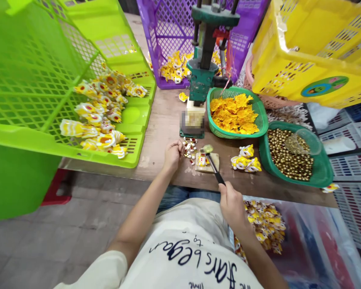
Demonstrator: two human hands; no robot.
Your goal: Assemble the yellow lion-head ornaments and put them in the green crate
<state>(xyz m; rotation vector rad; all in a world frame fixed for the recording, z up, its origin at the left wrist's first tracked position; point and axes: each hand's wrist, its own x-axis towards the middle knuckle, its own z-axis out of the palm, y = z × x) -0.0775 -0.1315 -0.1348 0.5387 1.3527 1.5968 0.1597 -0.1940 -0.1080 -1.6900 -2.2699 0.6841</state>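
My right hand (233, 202) is wrapped round the black handle of a small hammer (214, 166). Its head hovers over or touches a yellow-and-white plastic figure piece (203, 160) lying on a square pad (213, 163); I cannot tell which. My left hand (173, 154) is closed, fingertips together, beside a little heap of small red-and-white parts (190, 149). Whatever those fingers may hold is hidden. Right of the pad, several yellow-and-white figures (246, 160) lie on the table.
Behind the pad stands a green hand press (202, 72). Green baskets hold yellow pieces (234, 114) and gold beads (289, 154). A lime crate (135, 154) with figures is at left, a purple crate (171, 84) behind, a yellow crate (289, 68) at right. A bag of figures (267, 224) lies below.
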